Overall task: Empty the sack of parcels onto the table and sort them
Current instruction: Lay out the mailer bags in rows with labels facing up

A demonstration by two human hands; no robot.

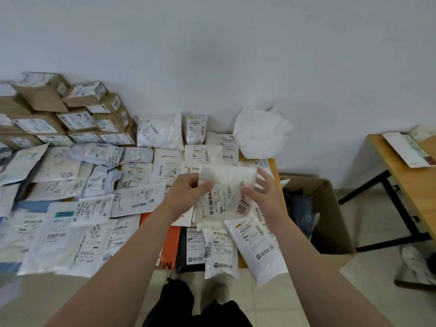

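Note:
Both hands hold one white bagged parcel (225, 194) with a barcode label above the right part of the table (274, 166). My left hand (186, 192) pinches its upper left edge, thumb on top. My right hand (265, 194) grips its right edge, fingers partly spread. Several flat white and grey mailer parcels (94, 208) cover the tabletop in rows. Brown cardboard boxes (59, 114) are stacked at the far left against the wall. A crumpled white sack (259, 133) lies at the table's far right corner.
An open cardboard carton (330, 208) with dark bags inside stands on the floor right of the table. A second wooden table (415, 175) with papers is at the far right. Some parcels (259, 251) overhang the near edge. My dark trousers show below.

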